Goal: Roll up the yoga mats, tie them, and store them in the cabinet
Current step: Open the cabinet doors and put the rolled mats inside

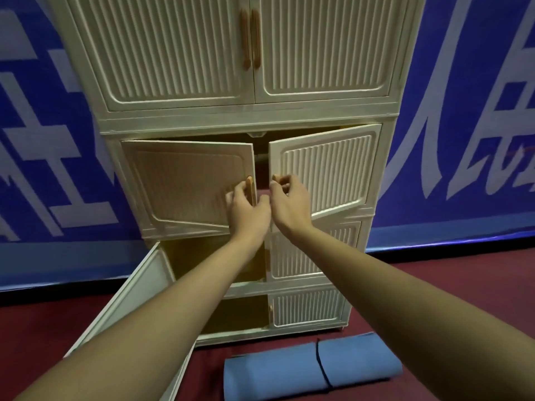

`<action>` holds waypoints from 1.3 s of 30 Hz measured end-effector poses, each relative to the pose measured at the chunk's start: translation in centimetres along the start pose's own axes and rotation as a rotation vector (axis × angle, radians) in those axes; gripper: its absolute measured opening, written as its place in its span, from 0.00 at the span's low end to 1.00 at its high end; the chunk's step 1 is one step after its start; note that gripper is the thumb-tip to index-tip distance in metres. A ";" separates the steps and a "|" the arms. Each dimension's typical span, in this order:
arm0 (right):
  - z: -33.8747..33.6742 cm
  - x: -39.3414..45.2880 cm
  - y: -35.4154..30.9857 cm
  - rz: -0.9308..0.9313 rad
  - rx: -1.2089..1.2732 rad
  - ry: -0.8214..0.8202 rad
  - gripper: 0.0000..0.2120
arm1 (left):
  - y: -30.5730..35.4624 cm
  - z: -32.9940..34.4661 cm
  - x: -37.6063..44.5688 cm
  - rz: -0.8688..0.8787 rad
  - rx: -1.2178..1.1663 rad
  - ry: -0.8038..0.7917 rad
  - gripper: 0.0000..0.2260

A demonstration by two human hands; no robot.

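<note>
A cream ribbed cabinet (pixel 249 117) stands against the wall. My left hand (pixel 246 209) grips the wooden handle of the middle tier's left door (pixel 179 183). My right hand (pixel 286 201) grips the handle of that tier's right door (pixel 327 166). Both doors stand partly ajar, with a dark gap between them. On the floor in front of the cabinet lies a rolled blue yoga mat (pixel 312 369), tied round its middle with a dark cord.
Below, a lower left door (pixel 127 296) swings wide open toward me, and the two lower left compartments show open. The top tier's doors (pixel 252 44) are closed. A blue banner wall (pixel 463 125) stands behind, over dark red floor (pixel 463 285).
</note>
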State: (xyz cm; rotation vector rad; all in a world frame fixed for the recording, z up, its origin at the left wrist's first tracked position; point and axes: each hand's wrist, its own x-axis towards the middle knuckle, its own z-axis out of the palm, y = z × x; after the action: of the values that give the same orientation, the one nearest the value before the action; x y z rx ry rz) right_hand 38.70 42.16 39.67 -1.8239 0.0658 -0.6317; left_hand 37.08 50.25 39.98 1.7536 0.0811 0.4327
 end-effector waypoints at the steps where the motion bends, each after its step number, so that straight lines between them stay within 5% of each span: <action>1: 0.8 0.8 0.2 0.019 0.006 -0.003 0.06 | -0.1 0.5 0.7 0.000 -0.024 -0.004 0.20; 14: 5.3 6.1 2.9 0.031 0.020 -0.165 0.21 | -5.0 2.6 8.5 0.030 -0.086 -0.321 0.25; 18: 4.1 4.6 4.6 0.104 0.045 -0.212 0.19 | -6.7 2.3 7.2 0.012 -0.098 -0.214 0.23; 21: 1.5 -1.0 9.7 0.374 0.120 -0.252 0.08 | -10.8 2.5 -0.1 -0.180 -0.049 -0.038 0.13; 25: -4.9 -14.3 21.5 0.881 0.030 -0.271 0.05 | -20.9 2.7 -14.4 -0.632 -0.044 -0.218 0.04; 28: -7.4 -19.2 24.7 1.142 0.063 -0.151 0.01 | -22.7 3.3 -15.8 -0.980 -0.237 -0.219 0.06; 30: -7.0 -18.8 24.6 1.156 0.174 -0.070 0.01 | -23.0 3.5 -15.5 -0.791 -0.082 -0.155 0.03; 34: -7.3 -17.0 24.4 1.072 0.118 -0.118 0.08 | -23.3 3.9 -16.2 -0.654 0.254 -0.316 0.12; 39: -9.8 -15.6 25.1 1.251 0.448 0.064 0.05 | -20.0 6.4 -7.9 -0.567 0.226 -0.207 0.24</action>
State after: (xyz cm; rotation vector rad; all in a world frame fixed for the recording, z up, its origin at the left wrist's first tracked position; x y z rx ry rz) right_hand 27.56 30.29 13.10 -1.0187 0.9426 0.1951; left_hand 35.44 46.65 17.91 1.8893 0.4809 -0.1781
